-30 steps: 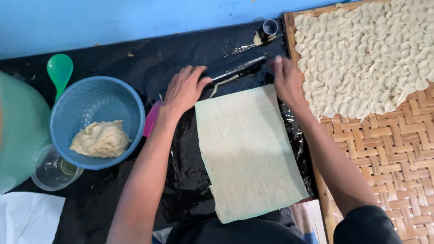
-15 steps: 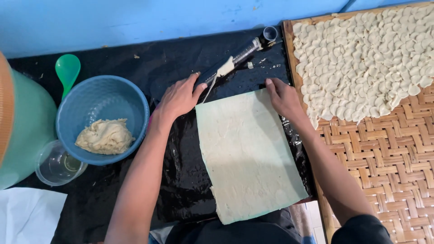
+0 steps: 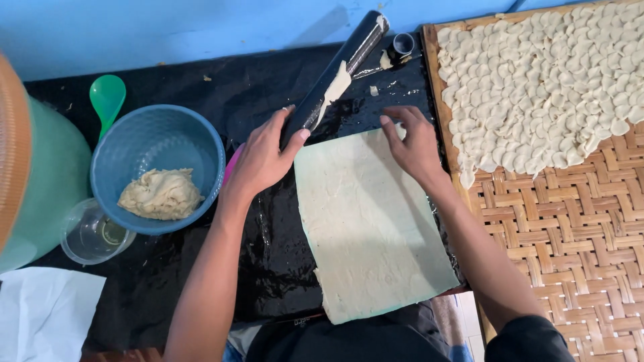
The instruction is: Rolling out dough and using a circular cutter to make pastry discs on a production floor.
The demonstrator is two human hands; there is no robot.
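Gripping black rolling pin (image 3: pixel 333 75) w/ left hand (image 3: pixel 263 157), right hand (image 3: pixel 416 144) open on dough sheet (image 3: pixel 369 224); I judged rolling done, cutting left.

This is a simple home food-making spot, a low worktop (image 3: pixel 168 281) covered in black plastic sheeting against a blue wall (image 3: pixel 168 30). A rolled-out dough sheet (image 3: pixel 369 228) lies at its middle. Left of the sheet stands a blue plastic basket (image 3: pixel 201 144) with a dough lump (image 3: pixel 159 194); right of it a woven bamboo tray (image 3: pixel 570 234) carries many small cut dough rounds (image 3: pixel 543 87).
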